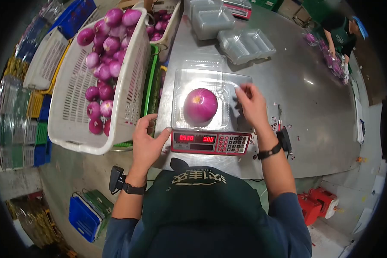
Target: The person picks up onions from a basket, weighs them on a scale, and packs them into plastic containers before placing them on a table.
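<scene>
A single large red onion [201, 105] rests in a clear plastic container [222, 116] on the metal pan of a red digital scale [193, 147]. The lit display reads about 0.520 and 0.00. My left hand [147, 144] is at the scale's front left corner, thumb and fingers apart, holding nothing. Over the right side of the pan, my right hand [254, 105] has loosely curled fingers, with thumb and forefinger slightly apart. I see nothing between them. Its fingertips are beside the container, apart from the onion.
Left of the steel table [318, 124] stands a white basket [66, 114] of red onions. Stacked clear trays [245, 45] lie beyond the scale. A co-worker [342, 38] handles bagged onions [331, 60] at the far right. Onion skin scraps and a thin dark tool [279, 116] lie to the right.
</scene>
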Motion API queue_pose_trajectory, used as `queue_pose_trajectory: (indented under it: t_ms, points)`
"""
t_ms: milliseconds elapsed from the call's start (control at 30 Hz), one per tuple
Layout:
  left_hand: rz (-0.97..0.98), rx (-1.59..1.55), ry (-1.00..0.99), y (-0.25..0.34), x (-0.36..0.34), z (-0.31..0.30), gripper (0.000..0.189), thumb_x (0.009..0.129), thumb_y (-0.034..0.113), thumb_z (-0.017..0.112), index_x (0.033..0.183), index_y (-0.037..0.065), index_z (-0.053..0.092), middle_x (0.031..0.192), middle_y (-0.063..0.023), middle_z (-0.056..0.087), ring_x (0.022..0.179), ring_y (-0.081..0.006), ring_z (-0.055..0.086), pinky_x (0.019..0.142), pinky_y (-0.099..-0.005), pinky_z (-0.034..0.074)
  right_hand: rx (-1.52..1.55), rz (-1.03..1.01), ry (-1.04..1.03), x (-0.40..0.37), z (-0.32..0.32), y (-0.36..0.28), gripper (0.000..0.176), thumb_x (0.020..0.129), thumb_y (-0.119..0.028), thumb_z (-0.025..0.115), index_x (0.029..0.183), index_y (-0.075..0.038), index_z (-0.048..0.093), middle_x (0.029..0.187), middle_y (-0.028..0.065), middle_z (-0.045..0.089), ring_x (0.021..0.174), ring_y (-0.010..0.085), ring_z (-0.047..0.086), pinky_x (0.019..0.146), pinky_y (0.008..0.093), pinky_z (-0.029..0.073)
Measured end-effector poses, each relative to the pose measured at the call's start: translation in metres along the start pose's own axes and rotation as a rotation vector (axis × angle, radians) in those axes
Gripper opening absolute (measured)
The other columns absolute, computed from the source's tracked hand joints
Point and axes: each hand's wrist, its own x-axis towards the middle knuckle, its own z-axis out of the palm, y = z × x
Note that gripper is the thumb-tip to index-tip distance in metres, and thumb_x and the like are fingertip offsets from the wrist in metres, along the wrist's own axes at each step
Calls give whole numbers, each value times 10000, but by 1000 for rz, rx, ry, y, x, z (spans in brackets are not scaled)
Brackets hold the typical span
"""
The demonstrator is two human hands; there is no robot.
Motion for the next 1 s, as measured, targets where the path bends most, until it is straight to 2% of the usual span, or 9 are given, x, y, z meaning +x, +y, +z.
queue_pose_trajectory:
  t_ms: [233,333,433,500,567,667,733,867,1000]
  points:
    - [-396,-628,-238,-13,-19,20,501,879,96,782,1314,4,552,1157,-70,646,910,-99,608,792,-264,526,24,324,-151,81,42,-15,853,827,-274,784,1469,149,414,907,89,675,727,159,646,651,311,539]
    - [-549,-957,-355,2,-15,21,488,900,132,733,1315,5,510,1167,-130,647,914,-195,661,771,-330,553,192,99,-113,81,34,-17,695,773,1,737,1432,52,523,817,3,633,670,81,582,602,271,497]
    - [-493,-1128,-422,-2,-13,16,424,937,166,667,1305,20,516,1155,-169,654,952,-256,687,756,-367,563,-346,-428,-78,19,0,-13,581,743,-187,771,1300,-67,656,1107,189,637,1069,322,620,921,422,510]
    - [-537,-1127,-406,2,-8,16,312,956,189,649,1218,47,556,1104,-162,671,904,-259,708,678,-349,565,-619,-422,-413,-34,-33,-39,829,765,-319,746,1517,-117,461,1055,228,630,1047,404,618,920,464,501]
    - [-575,-1055,-368,-8,-1,25,164,961,166,642,1080,75,577,990,-132,688,793,-237,704,567,-299,532,-452,-27,-762,-67,-44,-53,902,823,-287,711,1608,-152,288,944,198,669,904,375,681,823,444,535]
    - [-587,-1012,-285,-18,16,42,62,947,63,595,924,60,538,865,-121,662,693,-199,677,453,-241,449,-24,42,-546,-90,-15,-8,845,882,-228,665,1608,-104,250,851,149,695,741,270,702,681,370,558]
    - [-520,-1015,-313,-26,22,46,61,935,59,602,930,63,542,844,-104,648,673,-205,661,463,-250,451,578,426,-297,-93,4,7,646,916,-172,637,1497,-17,402,821,107,699,690,147,674,598,286,536]
    - [-602,-1012,-346,-10,21,48,68,931,92,617,945,81,551,836,-82,631,689,-210,655,485,-258,460,331,387,-183,-91,-6,-6,350,910,-155,671,1186,44,585,769,74,702,604,129,653,520,269,503]
    - [-639,-1072,-269,3,17,52,83,931,113,622,955,101,545,831,-70,627,697,-197,645,470,-249,440,332,418,-192,-82,-13,-19,310,873,-100,670,1124,71,610,793,119,710,599,169,683,533,303,540]
